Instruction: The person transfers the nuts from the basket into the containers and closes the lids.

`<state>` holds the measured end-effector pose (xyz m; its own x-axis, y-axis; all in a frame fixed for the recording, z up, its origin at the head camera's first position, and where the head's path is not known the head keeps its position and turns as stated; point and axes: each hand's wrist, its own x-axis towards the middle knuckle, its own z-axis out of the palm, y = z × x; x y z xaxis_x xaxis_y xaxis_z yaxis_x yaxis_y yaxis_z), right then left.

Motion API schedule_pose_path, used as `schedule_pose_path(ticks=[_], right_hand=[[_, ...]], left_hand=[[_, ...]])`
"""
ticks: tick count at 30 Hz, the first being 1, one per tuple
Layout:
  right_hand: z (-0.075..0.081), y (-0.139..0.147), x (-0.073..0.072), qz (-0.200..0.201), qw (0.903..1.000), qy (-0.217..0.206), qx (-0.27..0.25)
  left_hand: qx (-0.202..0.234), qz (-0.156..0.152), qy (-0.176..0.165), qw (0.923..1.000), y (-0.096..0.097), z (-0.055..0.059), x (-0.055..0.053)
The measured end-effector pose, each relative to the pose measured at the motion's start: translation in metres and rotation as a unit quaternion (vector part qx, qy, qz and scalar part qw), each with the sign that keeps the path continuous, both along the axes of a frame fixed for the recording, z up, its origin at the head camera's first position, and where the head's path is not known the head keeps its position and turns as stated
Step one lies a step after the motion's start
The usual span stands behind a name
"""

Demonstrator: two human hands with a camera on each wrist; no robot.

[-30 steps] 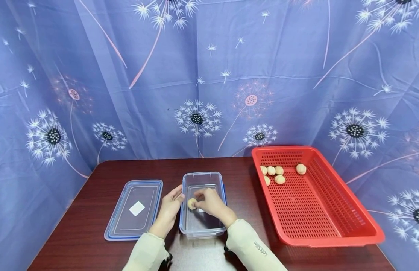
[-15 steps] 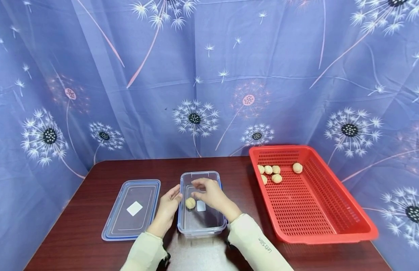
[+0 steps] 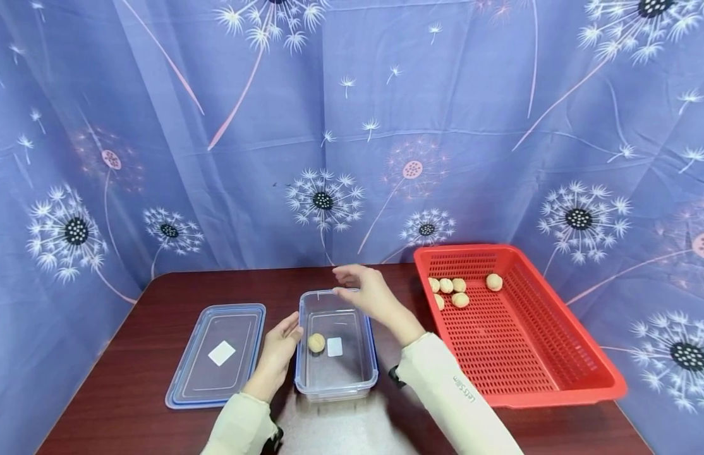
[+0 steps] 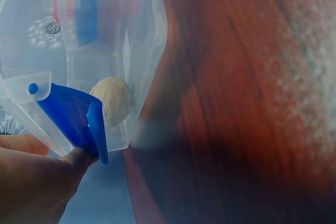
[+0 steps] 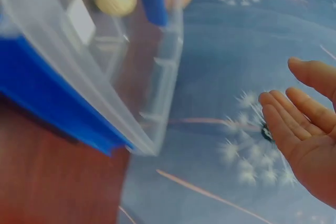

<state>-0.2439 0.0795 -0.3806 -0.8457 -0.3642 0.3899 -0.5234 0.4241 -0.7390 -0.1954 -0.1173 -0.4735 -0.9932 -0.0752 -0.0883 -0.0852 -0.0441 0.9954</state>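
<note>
A clear plastic food container (image 3: pixel 352 373) with blue side latches stands on the table. One pale walnut (image 3: pixel 316 343) lies inside it on the left, beside a white square label (image 3: pixel 334 347). My left hand (image 3: pixel 276 351) is at the container's left wall; in the left wrist view its thumb (image 4: pixel 79 157) touches the blue latch (image 4: pixel 79 116). Over the container's far right corner is my right hand (image 3: pixel 371 294), holding nothing, its fingers (image 5: pixel 286 124) extended and thumb apart in the right wrist view.
A red perforated basket (image 3: pixel 511 354) stands on the right, with several walnuts (image 3: pixel 460 299) near its far end. The container's blue-edged lid (image 3: pixel 238 366) lies flat on the left of the table. Behind the table hangs a blue dandelion-print curtain (image 3: pixel 244 189).
My right hand has let go of the walnut inside the container, then risen and moved away toward the far right. The left hand stays at the left wall. The head view has shifted slightly.
</note>
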Motion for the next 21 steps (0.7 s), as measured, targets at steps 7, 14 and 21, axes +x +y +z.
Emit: schedule_pose_path(ticks=[7, 14, 21], right_hand=[[0.034, 0.03, -0.015, -0.035, 0.9993, 0.011, 0.007], [0.057, 0.068, -0.025, -0.069, 0.9974, 0.003, -0.018], [0.064, 0.115, -0.035, -0.108, 0.9923, -0.041, -0.043]], left_hand=[[-0.005, 0.003, -0.004, 1.0, 0.0, -0.001, 0.001], [-0.001, 0.004, -0.005, 1.0, 0.0, -0.002, 0.002], [0.002, 0.003, -0.004, 1.0, 0.0, -0.003, 0.001]])
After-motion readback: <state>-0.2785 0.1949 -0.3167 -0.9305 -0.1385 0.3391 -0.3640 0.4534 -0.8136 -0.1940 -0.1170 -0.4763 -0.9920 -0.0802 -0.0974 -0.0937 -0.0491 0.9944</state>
